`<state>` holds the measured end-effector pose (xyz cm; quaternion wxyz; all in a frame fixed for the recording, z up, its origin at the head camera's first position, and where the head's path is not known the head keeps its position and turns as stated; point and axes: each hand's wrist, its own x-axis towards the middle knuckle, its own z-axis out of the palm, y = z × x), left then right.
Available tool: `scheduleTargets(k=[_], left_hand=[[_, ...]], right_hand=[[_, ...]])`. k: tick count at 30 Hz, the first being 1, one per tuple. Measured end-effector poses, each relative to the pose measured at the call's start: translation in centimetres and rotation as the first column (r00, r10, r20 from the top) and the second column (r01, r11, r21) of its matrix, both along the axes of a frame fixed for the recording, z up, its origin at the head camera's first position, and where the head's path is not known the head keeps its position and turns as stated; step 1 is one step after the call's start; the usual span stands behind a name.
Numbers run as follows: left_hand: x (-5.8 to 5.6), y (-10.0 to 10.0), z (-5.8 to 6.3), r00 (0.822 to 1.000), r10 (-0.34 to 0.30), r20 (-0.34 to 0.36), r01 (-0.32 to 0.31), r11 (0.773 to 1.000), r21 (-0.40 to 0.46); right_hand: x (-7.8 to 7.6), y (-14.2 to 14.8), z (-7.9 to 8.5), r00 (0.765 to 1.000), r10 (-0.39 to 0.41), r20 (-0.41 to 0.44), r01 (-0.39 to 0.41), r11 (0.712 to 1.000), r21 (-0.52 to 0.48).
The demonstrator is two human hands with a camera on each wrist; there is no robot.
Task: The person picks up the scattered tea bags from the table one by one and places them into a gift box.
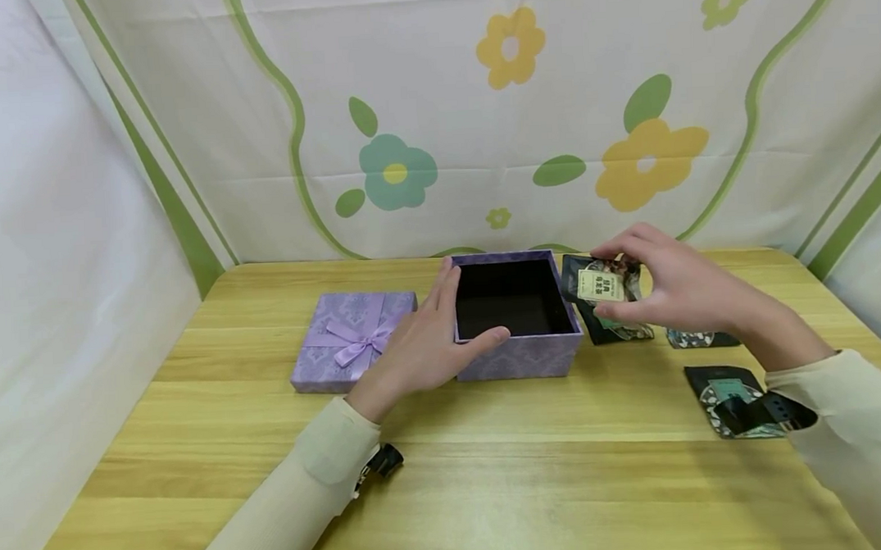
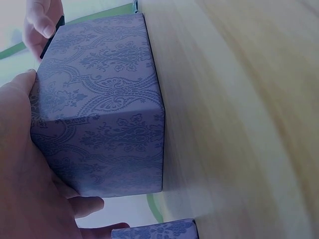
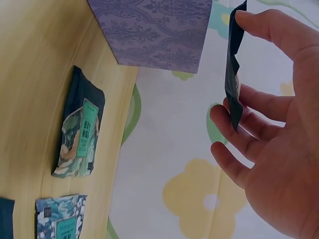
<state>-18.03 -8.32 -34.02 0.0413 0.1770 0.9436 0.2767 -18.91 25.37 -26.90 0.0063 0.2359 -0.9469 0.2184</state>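
Observation:
My left hand [image 1: 421, 345] steadies a purple patterned gift box [image 1: 521, 358] with its lid off. Its straight fingers lie along the left wall, and the thumb reaches over the front rim. The box's dark inside faces up in the head view. My right hand [image 1: 677, 285] pinches a dark tea packet [image 1: 599, 283] with a cream label between thumb and fingers, raised beside the box's right rim. The right wrist view shows this packet edge-on. Below it on the table lies another tea packet [image 3: 82, 127] with a green label.
The purple box lid [image 1: 333, 358] with a ribbon bow lies left of the box. Two more tea packets [image 1: 702, 339] [image 1: 729, 389] lie on the wooden table [image 1: 494, 486] to the right, the nearer partly behind the right wrist strap. A flowered curtain [image 1: 440, 86] hangs behind.

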Motion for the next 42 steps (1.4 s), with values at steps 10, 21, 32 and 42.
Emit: scheduleTargets(k=[10, 21, 32, 42], left_hand=[[0.0, 0.1, 0.0, 1.000, 0.006, 0.000, -0.006, 1.000, 0.002], [0.0, 0.2, -0.1, 1.000, 0.008, -0.005, -0.008, 1.000, 0.006], [0.0, 0.3, 0.2, 1.000, 0.013, 0.011, -0.013, 1.000, 0.012], [0.0, 0.0, 0.0, 1.000, 0.015, 0.007, -0.015, 1.000, 0.010]], right_hand=[[-1.0, -1.4, 0.3, 1.000, 0.019, -0.007, -0.019, 1.000, -0.006], [-1.7, -3.3, 0.8, 0.999, 0.048, -0.006, -0.048, 0.999, 0.007], [-2.8, -4.7, 0.5, 0.996, 0.088, -0.027, -0.088, 0.996, 0.000], [-3.5, -6.3, -0.1, 0.994, 0.105, 0.002, -0.105, 0.994, -0.024]])
